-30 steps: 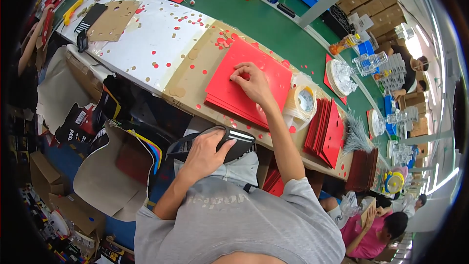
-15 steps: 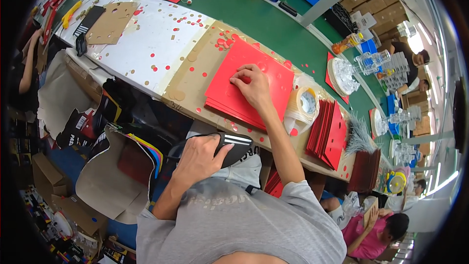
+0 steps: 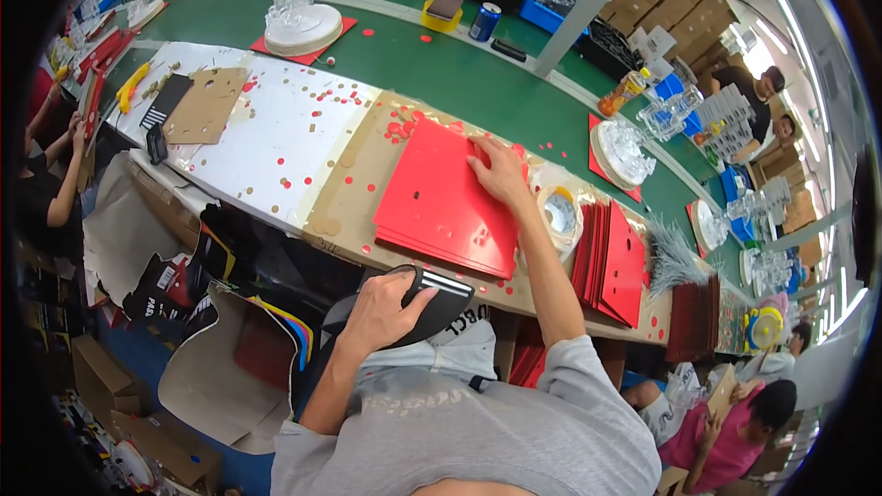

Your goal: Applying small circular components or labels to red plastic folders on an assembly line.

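Note:
A stack of red sheets lies on the brown cardboard at the table's near edge. A small dark hole shows in the top sheet, along with a few round marks near its lower right corner. My right hand rests on the stack's upper right part, thumb apart from the bent fingers, gripping nothing that I can see. Low in front of my body, my left hand closes over a black flat thing with white stripes; its exact kind is unclear. Loose red discs are scattered beyond the stack.
Right of the stack are a tape roll, upright red sheets and a bundle of grey ties. A white board with scraps extends left. Clear plastic assemblies stand on the green belt. Other people sit nearby.
My right hand has moved from the middle of the stack toward its upper right, and its fingers have loosened. The left hand keeps its hold. The whole view has shifted slightly.

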Demonstrator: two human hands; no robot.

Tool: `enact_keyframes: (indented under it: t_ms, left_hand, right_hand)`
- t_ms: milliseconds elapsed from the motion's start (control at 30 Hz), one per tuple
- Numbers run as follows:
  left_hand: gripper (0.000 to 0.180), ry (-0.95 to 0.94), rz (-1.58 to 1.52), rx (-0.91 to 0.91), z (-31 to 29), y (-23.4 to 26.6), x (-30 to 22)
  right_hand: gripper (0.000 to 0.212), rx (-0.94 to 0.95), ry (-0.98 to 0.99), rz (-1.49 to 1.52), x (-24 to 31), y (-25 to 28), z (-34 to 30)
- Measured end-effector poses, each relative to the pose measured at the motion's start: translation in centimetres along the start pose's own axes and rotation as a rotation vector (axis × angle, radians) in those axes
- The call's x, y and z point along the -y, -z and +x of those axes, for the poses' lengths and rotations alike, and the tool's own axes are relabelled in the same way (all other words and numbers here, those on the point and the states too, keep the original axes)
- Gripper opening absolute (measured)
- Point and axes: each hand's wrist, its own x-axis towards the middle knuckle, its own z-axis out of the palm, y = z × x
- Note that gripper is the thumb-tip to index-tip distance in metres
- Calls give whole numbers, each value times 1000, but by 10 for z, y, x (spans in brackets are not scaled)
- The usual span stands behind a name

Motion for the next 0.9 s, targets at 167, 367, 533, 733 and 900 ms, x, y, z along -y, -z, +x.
enact_keyframes:
  t_ms: [167, 367, 533, 733, 900]
  left_hand:
    - [23, -53, 175, -50, 10, -8, 8]
    - [23, -210, 214, -134, 29, -20, 27]
    - [25, -261, 475, -183, 32, -23, 20]
    - [29, -235, 563, -251, 30, -19, 4]
    - [32, -114, 460, -149, 22, -26, 21]
  right_hand:
    - [48, -136, -79, 29, -10, -13, 6]
    - [49, -87, -79, 90, 0, -7, 10]
    - [41, -146, -35, 96, 3, -7, 2]
    - [27, -218, -171, 251, 2, -12, 11]
    - [21, -270, -294, 320, 10, -14, 17]
